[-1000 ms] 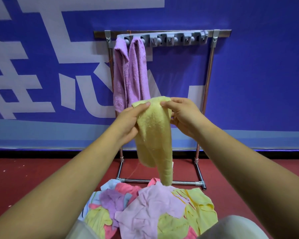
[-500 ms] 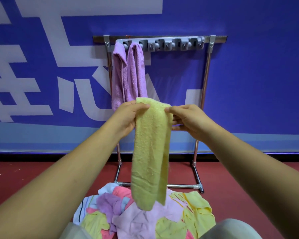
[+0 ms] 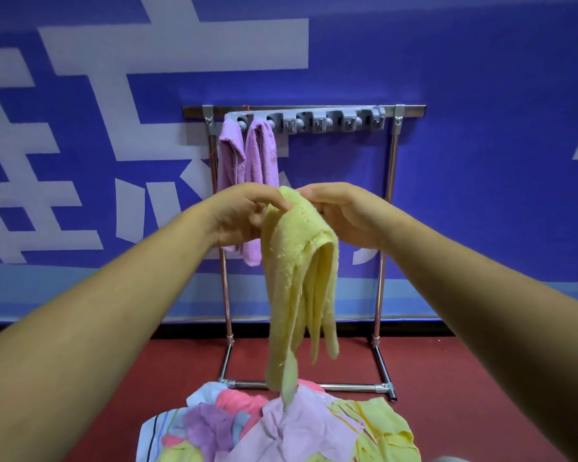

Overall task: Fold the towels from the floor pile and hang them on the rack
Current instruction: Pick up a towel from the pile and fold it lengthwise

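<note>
Hands meet in the head view: the left hand [image 3: 244, 213] and right hand [image 3: 346, 211] both pinch the top of a yellow towel [image 3: 297, 278], fingers curled, fingertips close together. It hangs in loose folds, its tip reaching down to the floor pile [image 3: 281, 428] of coloured towels. Behind stands the rack [image 3: 393, 195], with two purple towels [image 3: 251, 161] hanging at its left end.

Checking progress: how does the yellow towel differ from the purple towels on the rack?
The yellow towel is held by left hand and right hand; the purple towels hang from the rack. The yellow towel is bunched loosely; the purple towels hang straighter. Both dangle lengthwise.
</note>
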A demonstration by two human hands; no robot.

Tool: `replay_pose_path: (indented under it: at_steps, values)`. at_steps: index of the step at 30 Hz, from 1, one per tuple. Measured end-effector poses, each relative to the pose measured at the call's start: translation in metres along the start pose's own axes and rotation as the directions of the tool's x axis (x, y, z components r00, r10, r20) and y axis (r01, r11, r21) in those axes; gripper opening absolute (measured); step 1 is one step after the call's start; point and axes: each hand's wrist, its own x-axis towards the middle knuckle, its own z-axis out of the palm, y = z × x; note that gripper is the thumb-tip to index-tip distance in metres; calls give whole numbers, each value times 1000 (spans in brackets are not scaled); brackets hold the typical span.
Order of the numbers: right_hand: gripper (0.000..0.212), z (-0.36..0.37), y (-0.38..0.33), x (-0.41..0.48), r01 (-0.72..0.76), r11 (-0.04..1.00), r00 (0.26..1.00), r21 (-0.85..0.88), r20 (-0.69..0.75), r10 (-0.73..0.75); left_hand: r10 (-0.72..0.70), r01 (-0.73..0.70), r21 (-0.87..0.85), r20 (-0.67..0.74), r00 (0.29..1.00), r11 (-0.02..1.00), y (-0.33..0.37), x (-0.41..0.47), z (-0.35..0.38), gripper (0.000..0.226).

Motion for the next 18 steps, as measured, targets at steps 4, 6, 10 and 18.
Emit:
replay_pose_path:
  at_steps: [4, 6, 10, 18]
  values:
    - [34, -6, -10, 4, -1, 998, 1000, -57, -27, -1, 3, -3, 33, -4, 1000, 999, 10, 4, -8, 28]
    - [21, -10, -17, 5, -11, 996, 999, -83, -34, 8, 4, -5, 37, 29, 1000, 999, 12, 7, -9, 22]
    - [13, -24, -29, 9, 11, 992, 997, -122, -74, -20, 35, -50, 134, 108, 994, 990, 10, 15, -14, 9]
    - [12, -54, -35, 29, 2, 990, 993, -144, -119, -19, 136, -130, 148, -30, 990, 980, 26, 46, -31, 22]
